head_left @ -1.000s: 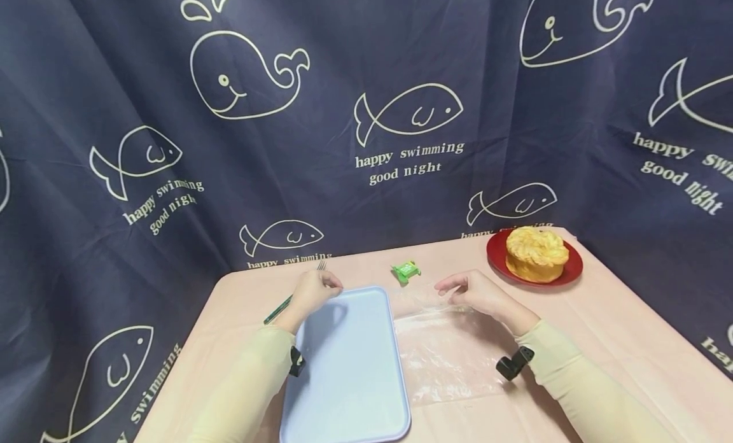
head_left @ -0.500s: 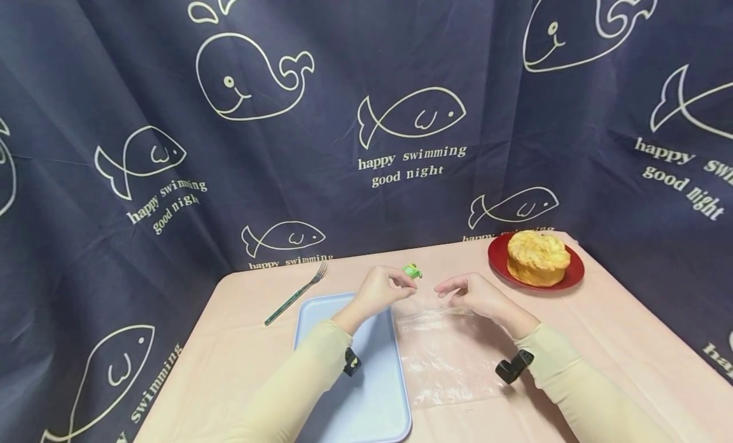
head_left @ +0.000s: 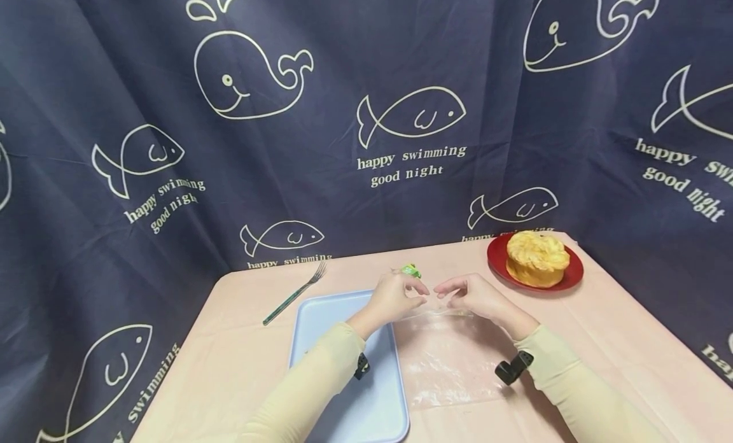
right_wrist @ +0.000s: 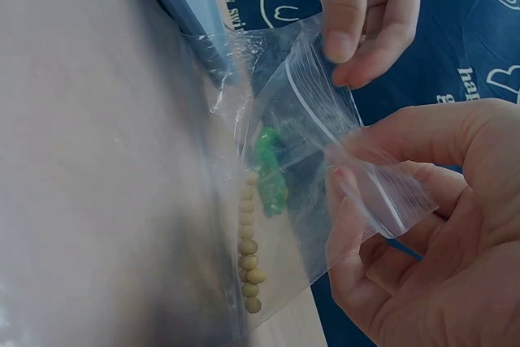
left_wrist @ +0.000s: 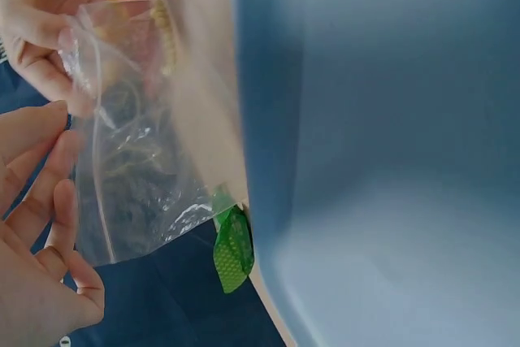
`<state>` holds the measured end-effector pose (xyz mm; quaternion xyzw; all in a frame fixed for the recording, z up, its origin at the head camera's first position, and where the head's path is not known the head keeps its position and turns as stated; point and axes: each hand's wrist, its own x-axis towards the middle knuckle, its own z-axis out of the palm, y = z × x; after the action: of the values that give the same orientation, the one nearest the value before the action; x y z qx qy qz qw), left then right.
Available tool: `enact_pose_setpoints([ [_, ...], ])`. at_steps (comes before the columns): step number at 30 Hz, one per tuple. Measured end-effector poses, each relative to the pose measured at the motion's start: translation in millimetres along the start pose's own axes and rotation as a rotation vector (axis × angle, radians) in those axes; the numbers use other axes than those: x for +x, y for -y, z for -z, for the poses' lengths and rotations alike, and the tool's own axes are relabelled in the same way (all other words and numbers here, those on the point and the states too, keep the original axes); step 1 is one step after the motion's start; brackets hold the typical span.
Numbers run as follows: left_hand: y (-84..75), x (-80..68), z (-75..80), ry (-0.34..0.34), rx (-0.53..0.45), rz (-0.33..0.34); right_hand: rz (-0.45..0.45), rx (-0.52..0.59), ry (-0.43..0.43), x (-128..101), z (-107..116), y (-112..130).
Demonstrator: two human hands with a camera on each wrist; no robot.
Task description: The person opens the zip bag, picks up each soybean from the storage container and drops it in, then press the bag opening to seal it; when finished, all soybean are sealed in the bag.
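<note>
My right hand (head_left: 472, 293) pinches the zip strip of a clear zip-lock bag (right_wrist: 301, 95), which spreads over the table. Several round, pale yellow beans (right_wrist: 249, 241) lie in a row along the lower fold of the bag. Opposite, my left hand (head_left: 397, 295) is at the bag's mouth, its curled fingertips (right_wrist: 341, 46) right at the rim; I cannot tell whether they grip the plastic or something small. The green wrapped sweet (head_left: 410, 270) lies on the table behind the left hand and shows through the bag in the right wrist view.
A pale blue tray (head_left: 395, 373) lies left of the bag, under my left forearm. Farther left is a fork (head_left: 294, 295) with a dark green handle. A red plate (head_left: 574, 265) with a round bread (head_left: 536, 260) stands at the back right, near the whale-print curtain (head_left: 412, 55).
My left hand has moved right from the tray's far left corner to the bag's mouth, uncovering the fork and partly hiding the sweet. The right hand has stayed in place at the bag.
</note>
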<state>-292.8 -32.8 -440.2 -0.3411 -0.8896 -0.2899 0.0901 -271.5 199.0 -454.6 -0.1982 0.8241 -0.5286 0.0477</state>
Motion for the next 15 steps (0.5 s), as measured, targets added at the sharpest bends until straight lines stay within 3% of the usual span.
enact_pose_setpoints([
  [5,3.7,-4.9,13.4,-0.036,-0.135,0.011,-0.008,0.010,0.013,0,0,-1],
  [9,13.7,-12.3,34.3,-0.076,-0.171,0.021,-0.020,0.022,0.017,-1,-1,0],
  [15,35.4,-41.1,75.1,-0.129,-0.187,0.112,-0.033,0.026,0.001,-2,-2,4],
])
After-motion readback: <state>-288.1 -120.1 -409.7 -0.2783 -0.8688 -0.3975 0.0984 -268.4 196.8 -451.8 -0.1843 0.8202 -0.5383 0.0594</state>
